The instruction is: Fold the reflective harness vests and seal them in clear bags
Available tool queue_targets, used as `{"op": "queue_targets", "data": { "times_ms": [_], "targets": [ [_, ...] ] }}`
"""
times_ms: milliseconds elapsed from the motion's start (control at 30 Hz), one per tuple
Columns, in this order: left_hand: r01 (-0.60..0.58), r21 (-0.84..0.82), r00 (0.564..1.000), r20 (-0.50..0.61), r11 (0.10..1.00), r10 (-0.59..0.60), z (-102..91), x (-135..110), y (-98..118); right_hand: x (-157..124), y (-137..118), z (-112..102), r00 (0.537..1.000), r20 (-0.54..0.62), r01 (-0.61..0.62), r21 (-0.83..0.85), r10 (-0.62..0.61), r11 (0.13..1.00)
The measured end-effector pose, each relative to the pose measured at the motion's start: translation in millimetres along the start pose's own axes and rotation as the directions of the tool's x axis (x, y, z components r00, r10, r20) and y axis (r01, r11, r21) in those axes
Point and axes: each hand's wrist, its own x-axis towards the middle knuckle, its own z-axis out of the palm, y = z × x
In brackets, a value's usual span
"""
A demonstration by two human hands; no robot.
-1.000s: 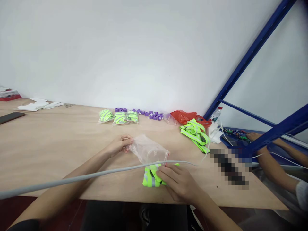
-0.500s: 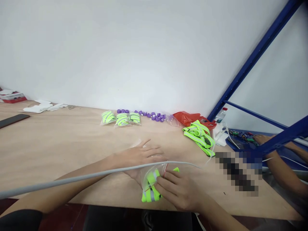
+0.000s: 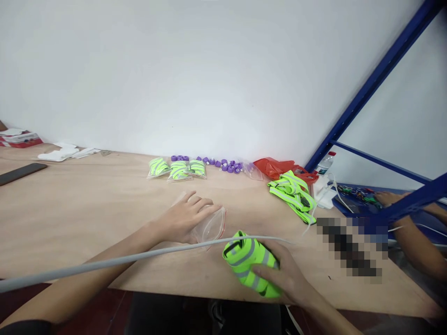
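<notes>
- Fingers, head view: right hand [image 3: 289,275] clamped on a hi-vis strap roll [image 3: 246,258], thumb on near side, other fingers mostly hidden behind it.
- Left hand [image 3: 186,218] palm down on a clear zip bag [image 3: 213,227] with red seal line. Four fingers stretched out, slightly apart; thumb hidden, can't tell if it pinches the film.
- Roll: near front edge of the wooden table [image 3: 104,200], tilted, coiled end toward 11 o'clock. Can't tell if it touches the tabletop.
- Clock from the roll: zip bag at 10, apart from it.
- Loose hi-vis strap [image 3: 288,191] heaped at 1, red plastic bag [image 3: 274,166] just behind.
- Three bagged strap bundles [image 3: 179,170] at 11; purple cylindrical pieces [image 3: 228,166] between 11 and 12, along the wall.
- Red-capped bottle [image 3: 325,164] at 1, farther out, beside the blue metal frame [image 3: 370,88].
- Grey cable [image 3: 139,256] comes in from 9, crosses in front of the roll's upper end.
- Co-worker's forearm [image 3: 417,244] at 3, past the frame.
</notes>
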Motion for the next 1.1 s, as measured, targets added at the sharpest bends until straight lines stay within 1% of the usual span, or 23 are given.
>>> {"op": "queue_targets", "data": {
  "times_ms": [33, 67, 100, 167, 233, 300, 400, 467, 533, 600, 667, 733, 800, 867, 933, 1033, 1100],
  "targets": [
    [0.001, 0.032, 1.000, -0.001, 0.999, -0.001, 0.7, 0.1, 3.8, 1.0, 1.1, 4.3, 0.993, -0.007, -0.115, 0.122, 0.117, 0.986],
    [-0.003, 0.055, 1.000, -0.003, 0.998, 0.003, 1.4, 0.5, 7.5, 2.8, 1.8, 8.8, 0.981, -0.006, -0.189, 0.226, 0.195, 0.956],
    [-0.011, 0.070, 1.000, -0.003, 0.997, 0.011, 2.2, 1.2, 11.0, 5.0, 2.1, 13.0, 0.969, -0.009, -0.231, 0.305, 0.246, 0.924],
    [-0.033, 0.086, 0.999, 0.004, 0.996, 0.033, 4.3, 2.5, 15.8, 9.9, 1.1, 18.9, 0.958, -0.018, -0.257, 0.384, 0.286, 0.887],
    [-0.058, 0.095, 0.998, 0.011, 0.994, 0.058, 7.1, 3.6, 17.6, 13.6, -1.9, 20.7, 0.959, -0.006, -0.258, 0.382, 0.282, 0.887],
    [-0.070, 0.101, 0.998, 0.014, 0.992, 0.069, 9.6, 4.5, 17.8, 15.5, -6.2, 19.5, 0.963, 0.067, -0.269, 0.346, 0.262, 0.899],
    [-0.098, 0.094, 0.995, 0.028, 0.991, 0.096, 11.3, 6.3, 19.0, 16.9, -11.9, 17.6, 0.952, 0.195, -0.290, 0.312, 0.238, 0.905],
    [-0.135, 0.072, 0.990, 0.045, 0.988, 0.132, 11.9, 7.7, 21.6, 19.4, -13.2, 18.3, 0.946, 0.227, -0.292, 0.276, 0.233, 0.916],
    [-0.161, 0.025, 0.985, 0.058, 0.987, 0.160, 14.6, 8.9, 25.3, 23.8, -12.0, 19.9, 0.950, 0.214, -0.276, 0.234, 0.228, 0.932],
    [-0.159, -0.050, 0.985, 0.054, 0.986, 0.161, 21.1, 9.7, 29.0, 29.3, -9.0, 21.7, 0.957, 0.180, -0.264, 0.219, 0.227, 0.939],
    [-0.143, -0.129, 0.989, 0.031, 0.981, 0.148, 31.0, 10.2, 32.7, 34.3, -5.6, 23.5, 0.957, 0.154, -0.276, 0.216, 0.247, 0.936],
    [-0.140, -0.191, 0.989, 0.019, 0.971, 0.147, 42.0, 10.5, 36.5, 38.0, -2.5, 25.9, 0.953, 0.152, -0.287, 0.197, 0.260, 0.937],
    [-0.141, -0.249, 0.989, 0.017, 0.958, 0.149, 51.2, 10.5, 40.7, 40.2, 0.8, 29.7, 0.956, 0.152, -0.275, 0.166, 0.251, 0.947],
    [-0.126, -0.319, 0.990, 0.020, 0.939, 0.140, 57.2, 9.9, 44.9, 41.0, 5.1, 35.3, 0.963, 0.126, -0.257, 0.151, 0.240, 0.954],
    [-0.100, -0.380, 0.993, 0.022, 0.920, 0.117, 60.4, 8.5, 48.7, 40.5, 10.7, 42.3, 0.966, 0.092, -0.253, 0.180, 0.240, 0.951],
    [-0.037, -0.425, 0.998, 0.032, 0.904, 0.056, 63.4, 6.1, 53.8, 39.2, 20.0, 52.7, 0.964, 0.024, -0.260, 0.291, 0.264, 0.921],
    [0.010, -0.432, 0.999, 0.034, 0.902, 0.005, 66.9, 6.2, 57.7, 39.9, 25.3, 58.1, 0.954, -0.058, -0.256, 0.357, 0.295, 0.898]
  ]
}}
